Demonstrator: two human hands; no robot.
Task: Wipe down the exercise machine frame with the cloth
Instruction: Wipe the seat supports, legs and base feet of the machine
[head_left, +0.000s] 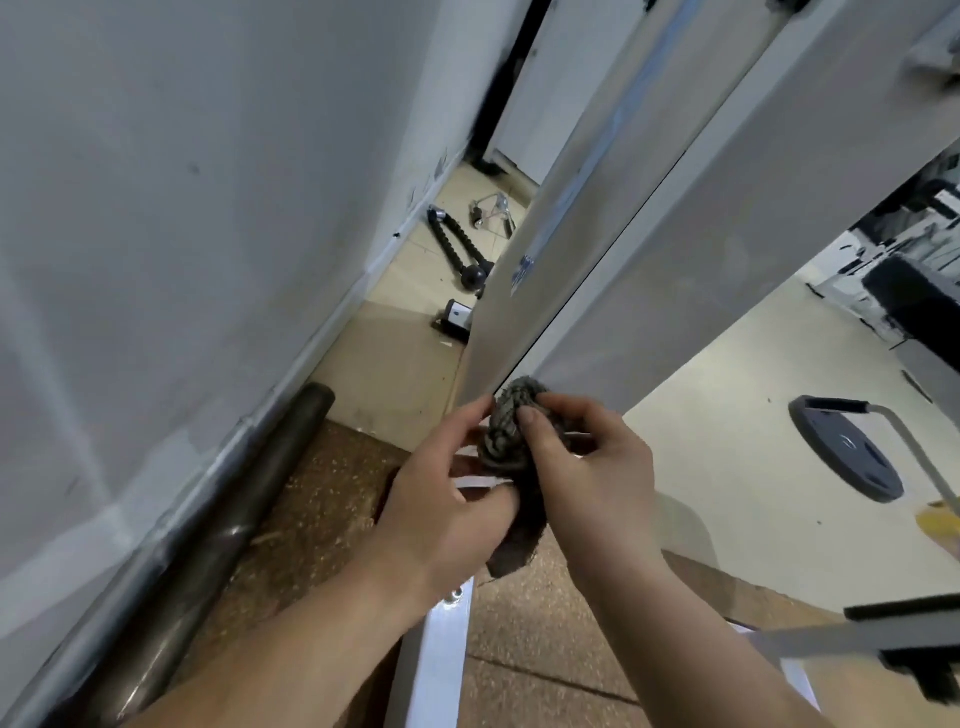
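A bunched grey-brown cloth (511, 447) sits between both my hands at the foot of the white upright post of the exercise machine frame (649, 249). My left hand (447, 499) holds the cloth from the left, its fingers curled toward it. My right hand (587, 467) pinches the top of the cloth with thumb and fingers. The cloth's upper end touches the lower end of the post, and a loose tail hangs down below my hands. A white base rail of the frame (441, 660) runs along the floor under my left wrist.
A white wall (182, 208) stands close on the left with a dark metal bar (218, 519) lying along its base. Black cable handles (462, 254) lie on the floor behind. A weight plate (844, 452) lies on the floor at the right.
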